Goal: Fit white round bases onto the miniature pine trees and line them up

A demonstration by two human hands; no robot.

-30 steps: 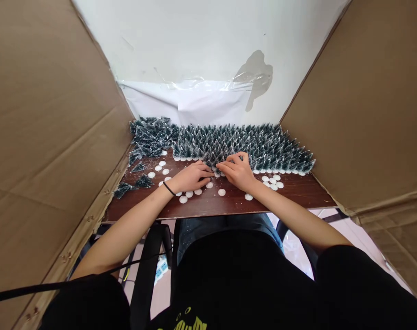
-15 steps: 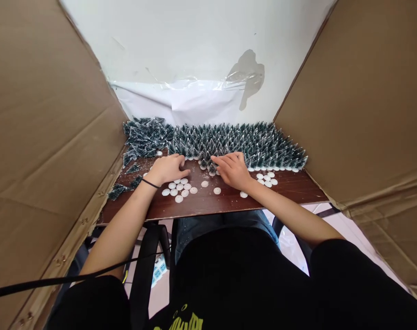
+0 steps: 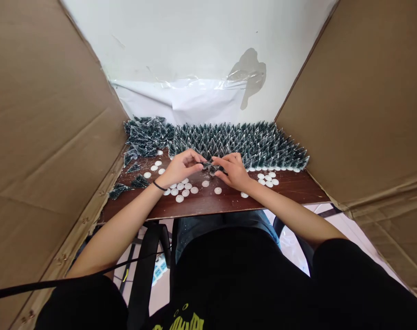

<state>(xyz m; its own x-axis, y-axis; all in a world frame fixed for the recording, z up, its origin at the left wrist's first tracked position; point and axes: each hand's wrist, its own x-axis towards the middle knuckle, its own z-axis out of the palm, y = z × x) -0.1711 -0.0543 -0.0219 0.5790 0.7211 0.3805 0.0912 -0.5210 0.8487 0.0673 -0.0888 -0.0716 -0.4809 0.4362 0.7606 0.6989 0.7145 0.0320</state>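
Thumb and fingers of my left hand (image 3: 185,167) close on a small frosted miniature tree (image 3: 207,165) at the front edge of the standing trees. Facing it from the right, my right hand (image 3: 234,170) has its thumb and index finger around the dark bristles of a miniature tree (image 3: 214,169). The fingers partly hide these trees, so where one ends and another begins is unclear. Directly behind both hands stand dense rows of upright miniature trees (image 3: 242,140) with snowy tips and white round bases. Loose white discs (image 3: 186,193) lie in front of my left hand.
A heap of toppled miniature trees (image 3: 146,135) fills the back left, with a few single ones nearer. More white discs (image 3: 268,180) lie at the right on the brown table (image 3: 208,207). Cardboard walls (image 3: 359,105) flank both sides; a black cable (image 3: 57,283) crosses the lower left.
My left hand has moved right, from above the discs to the tree near my right hand, and its fingers have closed. My right hand stays nearly in place, thumb lower.
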